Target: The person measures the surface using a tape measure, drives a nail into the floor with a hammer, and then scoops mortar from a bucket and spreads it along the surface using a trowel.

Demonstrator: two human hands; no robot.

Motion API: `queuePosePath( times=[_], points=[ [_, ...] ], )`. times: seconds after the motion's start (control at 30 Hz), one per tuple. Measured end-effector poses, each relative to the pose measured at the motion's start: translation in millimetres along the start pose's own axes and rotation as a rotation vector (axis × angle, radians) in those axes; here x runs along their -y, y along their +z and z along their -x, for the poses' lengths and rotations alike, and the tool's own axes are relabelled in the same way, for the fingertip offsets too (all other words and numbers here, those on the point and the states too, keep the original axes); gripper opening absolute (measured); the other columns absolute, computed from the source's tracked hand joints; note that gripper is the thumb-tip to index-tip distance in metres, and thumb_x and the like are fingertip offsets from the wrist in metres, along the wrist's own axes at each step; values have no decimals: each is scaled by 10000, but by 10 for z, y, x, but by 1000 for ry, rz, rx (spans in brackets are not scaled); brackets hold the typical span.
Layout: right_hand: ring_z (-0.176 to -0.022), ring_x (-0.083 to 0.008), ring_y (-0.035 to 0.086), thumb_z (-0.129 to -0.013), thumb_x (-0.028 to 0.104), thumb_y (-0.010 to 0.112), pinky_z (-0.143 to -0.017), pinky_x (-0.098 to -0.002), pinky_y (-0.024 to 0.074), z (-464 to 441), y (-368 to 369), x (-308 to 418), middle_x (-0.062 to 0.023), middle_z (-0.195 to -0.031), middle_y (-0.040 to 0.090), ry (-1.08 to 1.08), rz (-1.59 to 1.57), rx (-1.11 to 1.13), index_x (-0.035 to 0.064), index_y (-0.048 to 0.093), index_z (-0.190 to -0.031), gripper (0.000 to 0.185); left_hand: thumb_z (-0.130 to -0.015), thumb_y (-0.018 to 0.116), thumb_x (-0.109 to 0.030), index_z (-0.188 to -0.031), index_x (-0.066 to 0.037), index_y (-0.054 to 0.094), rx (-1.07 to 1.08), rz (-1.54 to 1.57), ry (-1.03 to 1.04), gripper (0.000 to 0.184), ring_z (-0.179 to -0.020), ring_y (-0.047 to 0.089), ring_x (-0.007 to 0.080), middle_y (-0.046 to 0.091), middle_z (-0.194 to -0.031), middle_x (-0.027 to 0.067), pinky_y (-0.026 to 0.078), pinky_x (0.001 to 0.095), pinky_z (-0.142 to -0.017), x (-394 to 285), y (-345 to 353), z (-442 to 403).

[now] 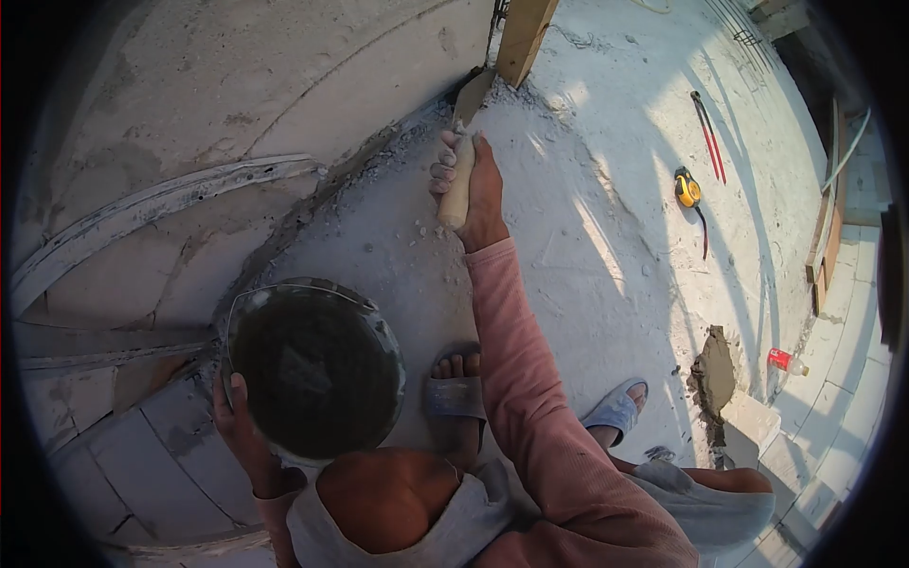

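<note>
My right hand (484, 194) is wrapped round the pale handle of a trowel (456, 194). The trowel's blade points away from me, at the foot of the wall beside a wooden post (524, 43). At the lower left, my left hand (248, 435) grips the side of a round bucket (390, 350). Grey wet mortar (312, 364) lies inside it, and its thin wire handle rests over the far rim.
On the dusty floor at right lie a yellow tape measure (687, 189) and a red-handled tool (710, 142). Nearer me are a mortar patch (715, 374), a white block (751, 423) and a red-labelled bottle (786, 362). A concrete wall (379, 71) runs along the left.
</note>
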State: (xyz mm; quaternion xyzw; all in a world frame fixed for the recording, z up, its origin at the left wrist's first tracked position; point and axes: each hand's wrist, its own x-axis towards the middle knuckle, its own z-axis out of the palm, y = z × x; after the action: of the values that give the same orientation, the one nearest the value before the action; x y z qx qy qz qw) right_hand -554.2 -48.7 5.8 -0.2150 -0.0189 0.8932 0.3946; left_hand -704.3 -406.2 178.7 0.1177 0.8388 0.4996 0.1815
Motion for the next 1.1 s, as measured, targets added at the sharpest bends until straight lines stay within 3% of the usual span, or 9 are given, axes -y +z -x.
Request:
queuePosePath(
  times=[0.1, 0.3, 0.53, 0.63, 0.77, 0.83, 0.93, 1.1],
  points=[
    [-542, -140, 464, -1072, 571, 397, -493, -327, 439, -41, 276, -182, -20, -722, 486, 74, 172, -96, 52, 536, -1131, 541, -1065, 578, -301, -1326, 74, 592, 5, -119, 76, 456, -1075, 624, 230, 665, -1228, 149, 473, 341, -961, 162, -96, -147],
    [-535, -143, 455, -1047, 638, 400, -499, -346, 437, 187, 262, -751, -23, -723, 486, 257, 114, -154, 62, 535, -1130, 598, -1079, 547, -287, -1297, 54, 613, 13, -130, 47, 410, -1027, 625, 248, 675, -1173, 151, 475, 353, -943, 41, -24, -204],
    [-504, -138, 423, -1070, 596, 364, -466, -318, 401, 567, 431, -904, -16, -696, 474, 386, 82, -139, 64, 542, -1120, 563, -1071, 568, -303, -1346, 40, 593, 49, -111, -14, 441, -1036, 626, 206, 677, -1199, 118, 479, 321, -940, 156, -161, -224],
    [-492, -137, 426, -1077, 572, 366, -460, -317, 403, 768, 321, -689, -12, -683, 476, 318, 119, -110, 65, 544, -1105, 538, -1069, 573, -297, -1346, 51, 593, 5, 106, -26, 446, -1045, 631, 236, 678, -1196, 144, 479, 339, -953, 176, -50, -172],
    [-485, -121, 429, -1082, 534, 360, -453, -306, 402, 442, 118, -207, -1, -669, 475, 63, -13, -58, 80, 544, -1066, 490, -1071, 571, -295, -1330, 81, 589, 3, -274, 161, 457, -1085, 627, 296, 659, -1242, 211, 473, 363, -980, 414, -272, -219],
    [-485, -114, 424, -1083, 526, 356, -448, -300, 398, 89, 5, 11, 1, -671, 477, 90, -73, 18, 85, 543, -1058, 480, -1073, 569, -298, -1320, 91, 589, 43, -331, 270, 461, -1107, 620, 319, 645, -1269, 237, 468, 372, -992, 464, -335, -179],
    [-484, -104, 407, -1080, 524, 357, -434, -281, 387, 13, 96, -51, 7, -674, 472, 139, -27, 8, 82, 544, -1036, 482, -1076, 562, -304, -1322, 79, 595, 10, -605, 641, 456, -1098, 616, 315, 645, -1273, 230, 472, 375, -985, 725, -469, -231],
    [-519, -131, 424, -1071, 568, 350, -490, -319, 421, 277, 411, -643, -3, -695, 470, 292, 61, -77, 76, 545, -1030, 531, -1067, 578, -298, -1292, 65, 614, 12, -414, 376, 428, -1007, 637, 283, 681, -1170, 187, 489, 360, -931, 591, -370, -224]
  ],
)
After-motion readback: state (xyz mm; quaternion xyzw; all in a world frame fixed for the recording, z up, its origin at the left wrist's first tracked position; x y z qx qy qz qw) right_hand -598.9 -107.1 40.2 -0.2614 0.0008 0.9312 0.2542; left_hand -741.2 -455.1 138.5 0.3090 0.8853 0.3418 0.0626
